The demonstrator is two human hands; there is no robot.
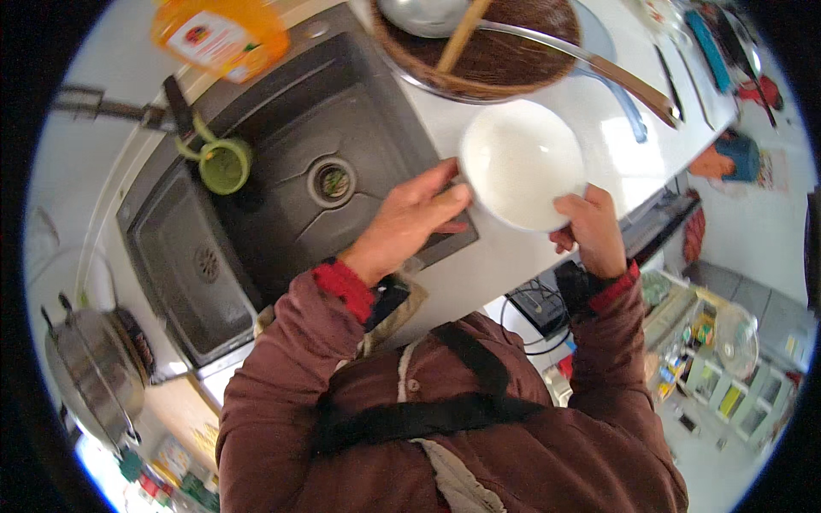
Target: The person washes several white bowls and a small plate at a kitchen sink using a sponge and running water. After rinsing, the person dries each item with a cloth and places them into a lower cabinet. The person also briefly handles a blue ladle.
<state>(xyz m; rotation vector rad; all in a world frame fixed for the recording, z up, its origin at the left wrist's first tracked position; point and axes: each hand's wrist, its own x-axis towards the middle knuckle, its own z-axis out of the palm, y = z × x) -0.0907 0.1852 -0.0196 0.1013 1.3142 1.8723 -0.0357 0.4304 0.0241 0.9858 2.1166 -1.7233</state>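
Observation:
A white bowl [513, 147] is held over the counter, just right of the sink. My right hand [590, 224] grips its lower right rim, with the thumb over the edge. At the bowl's left rim is my left hand [417, 218], thumb and fingers about the edge. The inside looks pale and slightly beige; whether it holds anything, I cannot tell. To the left lies the dark sink [288, 134], with bits of green in its drain strainer [335, 183].
Behind the bowl stands a brown basket [513, 70] with a metal ladle [545, 38] across it. A green cup-shaped scoop [224, 167] hangs over the sink near the faucet [122, 110]. An orange detergent bottle [221, 35] sits at the back. A metal pot [93, 372] stands at left.

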